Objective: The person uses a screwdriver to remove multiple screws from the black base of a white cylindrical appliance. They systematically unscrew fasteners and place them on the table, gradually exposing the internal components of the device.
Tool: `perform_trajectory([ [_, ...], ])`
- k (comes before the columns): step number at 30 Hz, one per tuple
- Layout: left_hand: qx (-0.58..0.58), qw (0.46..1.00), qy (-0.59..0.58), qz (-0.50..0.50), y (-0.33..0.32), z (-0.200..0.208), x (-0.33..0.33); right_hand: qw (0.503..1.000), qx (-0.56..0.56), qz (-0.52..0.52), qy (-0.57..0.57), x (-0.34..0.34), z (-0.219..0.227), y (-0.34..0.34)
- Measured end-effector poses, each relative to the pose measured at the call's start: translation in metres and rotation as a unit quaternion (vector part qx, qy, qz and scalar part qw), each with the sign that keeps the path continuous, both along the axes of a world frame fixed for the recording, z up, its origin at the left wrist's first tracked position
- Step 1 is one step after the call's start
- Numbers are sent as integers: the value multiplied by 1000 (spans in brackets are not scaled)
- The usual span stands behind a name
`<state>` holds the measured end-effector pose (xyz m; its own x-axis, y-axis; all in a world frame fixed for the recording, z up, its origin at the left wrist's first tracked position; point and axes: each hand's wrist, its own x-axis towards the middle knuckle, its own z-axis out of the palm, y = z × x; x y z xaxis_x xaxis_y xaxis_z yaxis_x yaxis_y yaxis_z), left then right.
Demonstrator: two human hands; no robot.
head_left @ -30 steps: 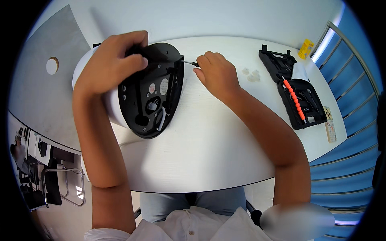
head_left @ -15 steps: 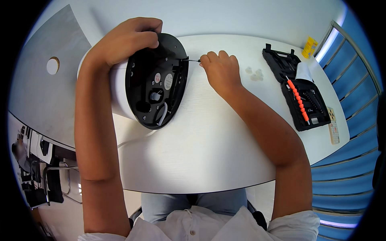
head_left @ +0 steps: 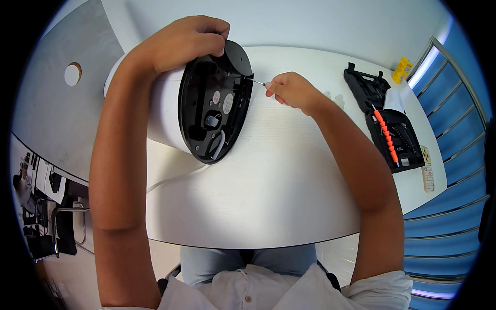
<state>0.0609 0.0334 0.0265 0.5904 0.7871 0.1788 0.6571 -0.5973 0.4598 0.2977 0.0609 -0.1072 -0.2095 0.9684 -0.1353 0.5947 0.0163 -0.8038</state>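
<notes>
A white rounded appliance (head_left: 164, 116) lies on its side at the left of the table, its black oval base (head_left: 200, 111) facing right. Inside the recessed base are screw holes, two round stickers and a short white cord piece. My left hand (head_left: 188, 45) grips the top rim of the base, thumb on the black face. In my right hand (head_left: 292, 92), a thin screwdriver (head_left: 257, 81) is pinched by the fingers, its handle mostly hidden. Its metal shaft reaches left to the base's upper right edge; whether the tip sits in a screw cannot be seen.
An open black tool case (head_left: 369, 121) with an orange flexible shaft (head_left: 385, 134) lies at the right. Small clear pieces (head_left: 339, 99), a yellow packet (head_left: 401, 70) and a beige strip (head_left: 428, 173) are nearby. A white power cord (head_left: 175, 180) trails from the appliance. Metal railing (head_left: 457, 105) stands beyond.
The appliance and my left hand have shifted slightly right in view, and the base shows narrower. My right hand has turned at the wrist and moved a little right and down, still with the screwdriver.
</notes>
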Motion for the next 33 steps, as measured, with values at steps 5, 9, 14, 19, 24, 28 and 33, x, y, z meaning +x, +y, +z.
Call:
perform_trajectory([
  [5,15,1000,1,-16,12,0,3,922,359,-22,-146,3,-38,5],
  [9,8,1000,-2,-2,13,-2,2,786,526,-27,-325,-3,-43,3],
  [14,9,1000,6,-1,12,0,2,822,459,-25,-337,-8,-39,1],
  [19,5,1000,5,-5,-2,-1,-5,977,190,6,-100,-5,-20,-4],
  [24,8,1000,-25,-12,-4,-4,-8,993,100,11,-63,-4,-10,-3],
  [28,21,998,-50,23,-7,-8,-3,952,289,3,-104,-2,-18,-13],
  [33,-15,1000,-3,16,-14,1,-15,905,392,40,-159,-3,-8,-22],
])
